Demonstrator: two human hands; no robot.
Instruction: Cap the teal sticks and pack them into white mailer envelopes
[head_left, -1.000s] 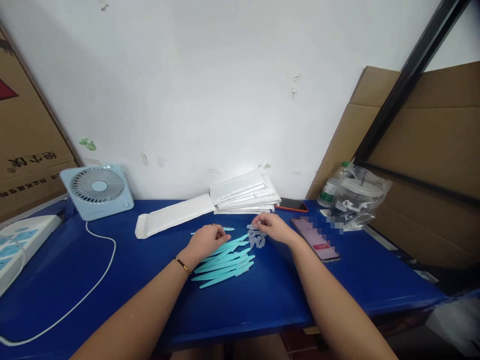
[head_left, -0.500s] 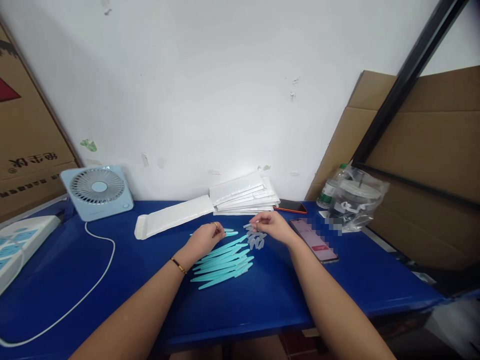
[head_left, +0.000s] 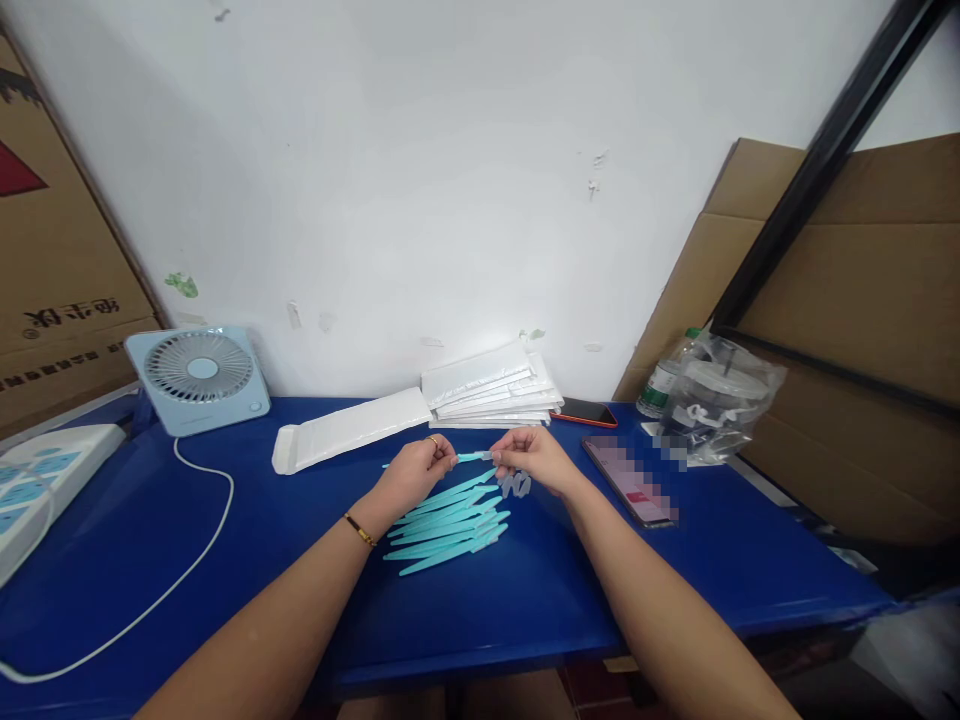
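My left hand [head_left: 415, 470] pinches one thin teal stick [head_left: 471, 457] a little above the blue table [head_left: 225, 540]. My right hand [head_left: 529, 457] meets it from the right, fingers pinched on a small clear cap at the stick's tip. Below the hands lies a fanned pile of several teal sticks [head_left: 448, 522]. A small heap of clear caps [head_left: 515, 485] sits on the table just under my right hand.
A white padded envelope [head_left: 349, 429] and a stack of white envelopes [head_left: 491, 388] lie near the wall. Two phones [head_left: 630, 480] rest at right, beside a bagged bottle [head_left: 705, 395]. A small fan [head_left: 199, 375] with a white cable and a power strip [head_left: 45, 475] stand at left. Cardboard leans on both sides.
Both hands have lifted off the table and come together; the left one now holds a teal stick raised, and the right has brought a clear cap to its tip.
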